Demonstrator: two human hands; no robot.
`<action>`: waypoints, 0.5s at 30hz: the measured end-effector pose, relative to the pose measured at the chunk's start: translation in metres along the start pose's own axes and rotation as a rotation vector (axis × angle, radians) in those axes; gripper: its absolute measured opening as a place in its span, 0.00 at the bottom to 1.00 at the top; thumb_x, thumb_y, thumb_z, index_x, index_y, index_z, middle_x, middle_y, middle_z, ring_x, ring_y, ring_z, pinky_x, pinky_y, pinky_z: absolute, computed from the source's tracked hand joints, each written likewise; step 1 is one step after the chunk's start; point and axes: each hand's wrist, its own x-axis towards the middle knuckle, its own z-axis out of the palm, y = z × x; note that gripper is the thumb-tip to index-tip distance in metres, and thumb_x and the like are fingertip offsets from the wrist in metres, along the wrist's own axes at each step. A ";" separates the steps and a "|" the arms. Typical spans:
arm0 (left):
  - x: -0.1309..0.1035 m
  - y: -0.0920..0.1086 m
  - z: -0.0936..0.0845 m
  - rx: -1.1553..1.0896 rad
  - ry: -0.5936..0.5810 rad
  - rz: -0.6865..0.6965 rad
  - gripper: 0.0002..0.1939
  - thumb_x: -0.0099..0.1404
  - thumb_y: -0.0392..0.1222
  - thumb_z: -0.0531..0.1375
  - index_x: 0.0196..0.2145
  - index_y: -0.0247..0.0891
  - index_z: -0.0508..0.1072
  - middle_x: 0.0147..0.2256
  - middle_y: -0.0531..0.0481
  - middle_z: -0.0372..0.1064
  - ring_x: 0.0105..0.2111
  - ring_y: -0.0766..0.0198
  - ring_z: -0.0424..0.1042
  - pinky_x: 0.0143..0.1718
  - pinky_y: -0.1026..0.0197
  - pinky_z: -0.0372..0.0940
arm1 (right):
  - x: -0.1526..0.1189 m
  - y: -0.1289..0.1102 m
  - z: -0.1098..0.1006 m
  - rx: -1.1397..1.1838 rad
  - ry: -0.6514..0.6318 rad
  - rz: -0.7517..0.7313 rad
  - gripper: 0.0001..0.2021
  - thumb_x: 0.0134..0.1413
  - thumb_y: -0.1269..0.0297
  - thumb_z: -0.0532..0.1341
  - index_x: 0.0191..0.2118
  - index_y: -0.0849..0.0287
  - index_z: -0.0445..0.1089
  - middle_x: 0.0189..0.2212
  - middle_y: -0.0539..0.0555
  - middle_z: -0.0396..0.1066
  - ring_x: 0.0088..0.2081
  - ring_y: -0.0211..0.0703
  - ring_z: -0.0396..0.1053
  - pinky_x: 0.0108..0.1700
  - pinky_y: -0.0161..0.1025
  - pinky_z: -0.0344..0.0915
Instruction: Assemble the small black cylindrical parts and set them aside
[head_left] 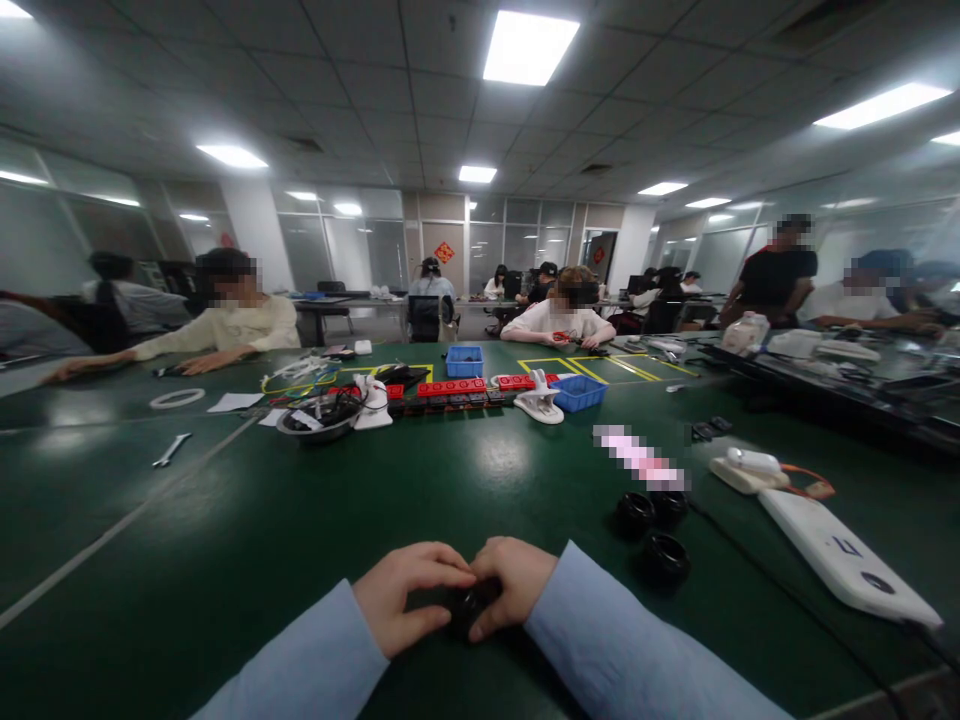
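Head view: my right hand (512, 583) pinches a dark part (466, 604) between thumb and fingers, the part at its eight o'clock. My left hand (411, 592) has thumb and fingers spread, the part at its three o'clock, near the fingertips. Three black round pieces (666, 560) sit at two o'clock on the green table (300, 560).

Dark marking (847, 546) on white device (814, 545), unclear, red diamond sign (444, 252) on door (433, 276), illegible
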 end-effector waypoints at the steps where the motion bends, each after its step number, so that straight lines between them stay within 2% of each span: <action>1: 0.001 0.000 0.001 0.005 -0.008 -0.013 0.19 0.55 0.36 0.57 0.45 0.45 0.71 0.43 0.49 0.68 0.42 0.58 0.68 0.44 0.57 0.62 | 0.000 0.000 0.000 -0.002 0.001 -0.005 0.16 0.36 0.53 0.67 0.31 0.58 0.72 0.20 0.45 0.60 0.24 0.35 0.59 0.28 0.32 0.53; 7: 0.001 0.008 0.006 0.170 0.025 -0.160 0.19 0.53 0.35 0.60 0.45 0.44 0.72 0.33 0.51 0.63 0.34 0.61 0.66 0.35 0.60 0.62 | -0.001 -0.007 0.000 -0.050 0.018 0.040 0.18 0.37 0.50 0.66 0.33 0.57 0.72 0.20 0.45 0.61 0.25 0.36 0.58 0.28 0.33 0.52; 10: 0.003 0.013 0.010 0.257 0.072 -0.264 0.15 0.52 0.39 0.63 0.40 0.40 0.73 0.32 0.51 0.61 0.33 0.60 0.65 0.34 0.59 0.61 | -0.003 -0.012 0.000 -0.068 0.038 0.066 0.20 0.37 0.49 0.65 0.37 0.55 0.71 0.22 0.46 0.63 0.25 0.37 0.59 0.27 0.33 0.51; 15: 0.008 0.017 0.020 0.363 0.162 -0.403 0.13 0.49 0.44 0.65 0.30 0.36 0.68 0.31 0.51 0.62 0.34 0.57 0.64 0.34 0.58 0.60 | -0.002 -0.012 0.003 -0.140 0.085 0.120 0.21 0.35 0.46 0.65 0.33 0.57 0.71 0.23 0.48 0.65 0.26 0.39 0.61 0.25 0.34 0.51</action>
